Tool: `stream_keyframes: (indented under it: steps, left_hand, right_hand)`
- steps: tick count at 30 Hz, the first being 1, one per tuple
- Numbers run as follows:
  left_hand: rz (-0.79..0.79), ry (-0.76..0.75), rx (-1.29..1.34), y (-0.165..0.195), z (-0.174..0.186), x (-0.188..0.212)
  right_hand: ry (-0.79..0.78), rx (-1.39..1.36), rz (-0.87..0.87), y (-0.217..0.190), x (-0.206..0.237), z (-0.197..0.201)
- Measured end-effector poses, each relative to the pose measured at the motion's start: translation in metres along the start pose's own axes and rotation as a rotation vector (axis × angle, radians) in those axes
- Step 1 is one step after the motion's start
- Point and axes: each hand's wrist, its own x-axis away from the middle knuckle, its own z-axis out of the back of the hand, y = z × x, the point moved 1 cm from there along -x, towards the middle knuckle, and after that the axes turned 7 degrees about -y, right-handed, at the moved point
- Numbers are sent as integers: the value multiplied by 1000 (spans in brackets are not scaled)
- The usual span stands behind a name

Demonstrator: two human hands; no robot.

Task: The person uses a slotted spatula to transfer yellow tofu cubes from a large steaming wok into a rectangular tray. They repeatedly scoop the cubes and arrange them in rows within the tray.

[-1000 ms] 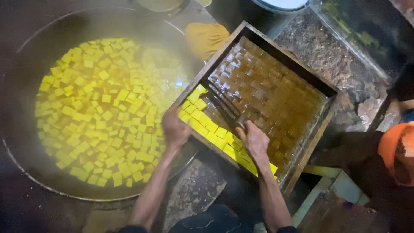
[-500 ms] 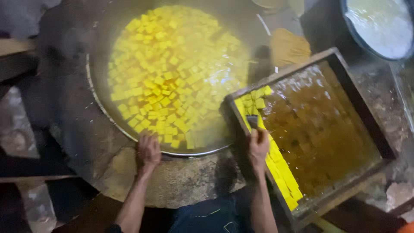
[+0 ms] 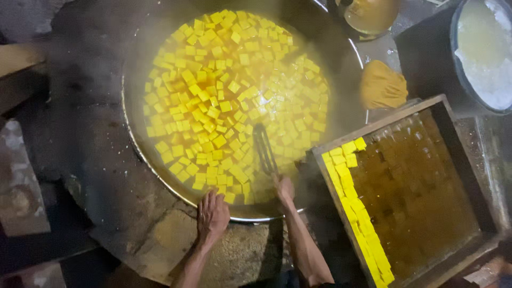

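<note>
We see no packages, labels, signs or screens anywhere around big round wok (image 3: 160,176).

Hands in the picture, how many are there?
2. The left hand rests on the big pan's rim; the right hand holds a slotted spatula over the yellow cubes. None seem hidden.

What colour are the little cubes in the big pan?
Bright yellow cubes, best seen in the head view.

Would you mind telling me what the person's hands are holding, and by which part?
The right hand grips a slotted metal utensil by its handle end. The left hand holds nothing, resting on the wok's rim.
</note>
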Motion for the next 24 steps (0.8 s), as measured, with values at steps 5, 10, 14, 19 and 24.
stream_keyframes:
  steps: [5,10,14,19,24]
  left_hand:
    - [63,-99,-2,-5,-8,-3]
    - [96,-219,-50,-17,-21,-10]
    - [103,-220,-27,-23,-25,-11]
    - [70,-152,-24,-20,-20,-11]
    - [85,-128,-9,-15,-14,-14]
  right_hand:
    - [-120,-161,-22,-22,-36,-12]
    - [-115,-378,33,-38,-51,-28]
    - [-113,-328,-34,-39,-61,-34]
    - [-122,-174,131,-45,-83,-33]
    - [-148,278,4,-76,-117,-39]
